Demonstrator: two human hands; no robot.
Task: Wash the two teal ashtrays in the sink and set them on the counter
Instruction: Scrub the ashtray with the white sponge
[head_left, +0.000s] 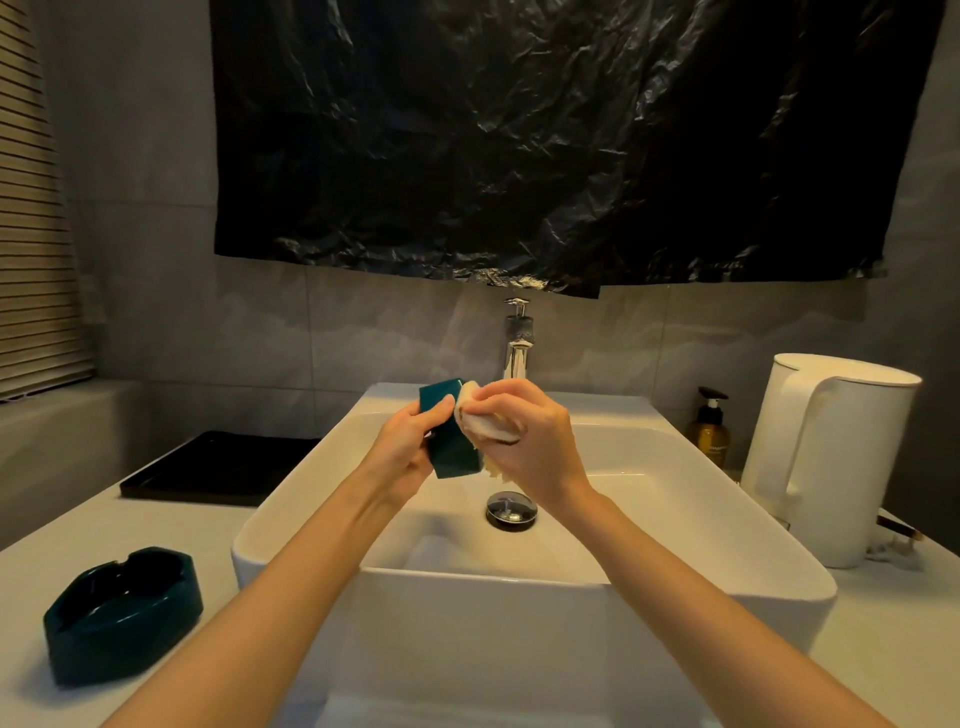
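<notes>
Scrubbing is going on mid-frame over the sink (519, 613): left hand (402, 447) is gripping one teal ashtray (449, 441), right hand (535, 441) is squeezing a sponge (480, 421) on it. The other ashtray (122, 613) is sitting lower left on the counter (104, 519), maybe done.

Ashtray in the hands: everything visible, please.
The held ashtray is glossy teal, ceramic by its look, with flat angular sides. It is held on edge above the sink, a flat face toward the camera; its bowl is hidden. The left hand grips its left side, thumb on that face. The right hand presses a pale sponge against its upper right edge.
</notes>
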